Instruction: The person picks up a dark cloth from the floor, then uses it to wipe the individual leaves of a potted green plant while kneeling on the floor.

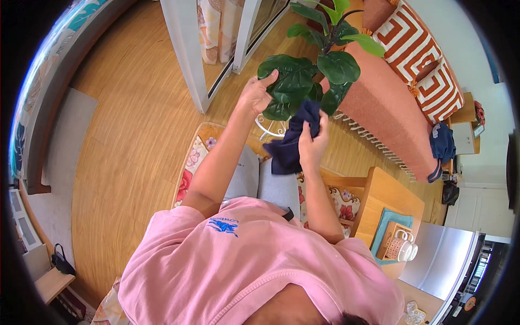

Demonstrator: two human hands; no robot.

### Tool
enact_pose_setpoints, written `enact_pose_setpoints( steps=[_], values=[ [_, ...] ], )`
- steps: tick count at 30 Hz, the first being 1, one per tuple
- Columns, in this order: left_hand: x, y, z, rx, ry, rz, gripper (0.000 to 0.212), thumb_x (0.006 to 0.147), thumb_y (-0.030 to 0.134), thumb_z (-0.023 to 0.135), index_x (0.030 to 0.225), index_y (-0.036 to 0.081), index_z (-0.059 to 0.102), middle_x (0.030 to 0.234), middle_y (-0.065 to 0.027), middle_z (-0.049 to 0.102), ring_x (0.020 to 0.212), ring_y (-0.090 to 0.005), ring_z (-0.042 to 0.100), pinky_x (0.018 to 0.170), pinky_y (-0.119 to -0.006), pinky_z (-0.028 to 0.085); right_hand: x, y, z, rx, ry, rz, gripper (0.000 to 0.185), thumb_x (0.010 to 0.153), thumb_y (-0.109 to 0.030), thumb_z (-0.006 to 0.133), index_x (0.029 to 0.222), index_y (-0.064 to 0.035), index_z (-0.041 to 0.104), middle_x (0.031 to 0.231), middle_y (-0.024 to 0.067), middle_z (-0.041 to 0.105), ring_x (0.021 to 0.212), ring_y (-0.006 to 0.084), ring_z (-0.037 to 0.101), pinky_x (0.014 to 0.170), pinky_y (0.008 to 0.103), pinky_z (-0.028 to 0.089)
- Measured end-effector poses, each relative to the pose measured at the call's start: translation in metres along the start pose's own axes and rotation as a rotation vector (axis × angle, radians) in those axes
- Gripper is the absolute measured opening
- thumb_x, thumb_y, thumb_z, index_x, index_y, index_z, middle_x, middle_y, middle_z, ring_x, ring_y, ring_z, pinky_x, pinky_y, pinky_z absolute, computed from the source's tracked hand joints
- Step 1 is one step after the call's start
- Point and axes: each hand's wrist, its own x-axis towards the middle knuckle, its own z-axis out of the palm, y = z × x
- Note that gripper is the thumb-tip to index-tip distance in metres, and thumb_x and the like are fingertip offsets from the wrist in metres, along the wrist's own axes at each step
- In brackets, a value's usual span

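Observation:
A leafy houseplant with broad, dark green, glossy leaves rises before me, lighter leaves at its top. My left hand pinches the edge of a large lower leaf, thumb on its upper face. In my right hand is a bunched dark navy cloth, part of it hanging below the fingers. The cloth's upper end is close to the lower leaves; whether it touches them I cannot tell. Under the foliage shows part of a white metal plant stand; the pot is hidden.
A sofa with a salmon cover and patterned cushions stands at right. White-framed glass doors are at upper left. A floral rug lies under me. Near my right elbow, a wooden table holds mugs on a tray.

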Motion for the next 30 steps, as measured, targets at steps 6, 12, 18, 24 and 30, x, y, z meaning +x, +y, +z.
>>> enact_pose_setpoints(
  steps=[6,12,18,24,30],
  values=[
    [-0.002,-0.011,0.008,0.001,-0.068,-0.089,0.046,0.092,0.037,0.039,0.111,-0.004,0.047,0.107,-0.0143,0.057,0.096,-0.0250,0.056,0.084,-0.039,0.046,0.020,-0.002,0.019,-0.419,-0.165,-0.132,0.046,0.069,-0.006,0.060,0.113,-0.0084,0.049,0.103,0.0129,0.044,0.088,0.0337,0.054,0.071,0.0393,0.046],
    [-0.008,-0.004,0.002,0.020,0.014,-0.107,0.048,0.092,0.037,0.038,0.113,-0.005,0.046,0.108,-0.0158,0.056,0.093,-0.0254,0.057,0.081,-0.039,0.048,0.000,-0.019,0.030,-0.208,-0.472,-0.150,0.046,0.063,0.001,0.053,0.108,-0.0081,0.054,0.097,0.0117,0.048,0.085,0.0336,0.054,0.073,0.0384,0.045],
    [-0.014,0.001,-0.002,0.123,-0.108,0.068,0.033,0.092,0.024,0.044,0.113,-0.001,0.047,0.111,-0.0120,0.055,0.100,-0.0197,0.054,0.089,-0.033,0.043,0.057,-0.063,0.014,-0.363,-0.345,-0.235,0.044,0.064,0.004,0.054,0.107,-0.0040,0.056,0.110,0.0096,0.050,0.092,0.0291,0.054,0.083,0.0318,0.043],
    [-0.025,0.007,0.020,0.087,-0.083,-0.018,0.050,0.090,0.042,0.040,0.119,0.001,0.044,0.113,-0.0110,0.053,0.106,-0.0229,0.050,0.093,-0.038,0.038,0.071,-0.031,0.051,-0.723,-0.497,-0.250,0.051,0.066,-0.004,0.056,0.116,-0.0085,0.051,0.136,0.0061,0.035,0.083,0.0314,0.061,0.071,0.0401,0.049],
    [-0.020,0.014,0.013,0.051,0.047,-0.074,0.053,0.089,0.048,0.039,0.107,-0.001,0.051,0.095,-0.0139,0.059,0.083,-0.0225,0.060,0.068,-0.036,0.052,0.035,-0.036,0.050,-0.479,-0.562,-0.323,0.051,0.063,0.001,0.052,0.113,-0.0076,0.054,0.132,-0.0007,0.041,0.093,0.0296,0.057,0.075,0.0357,0.048]
  ],
)
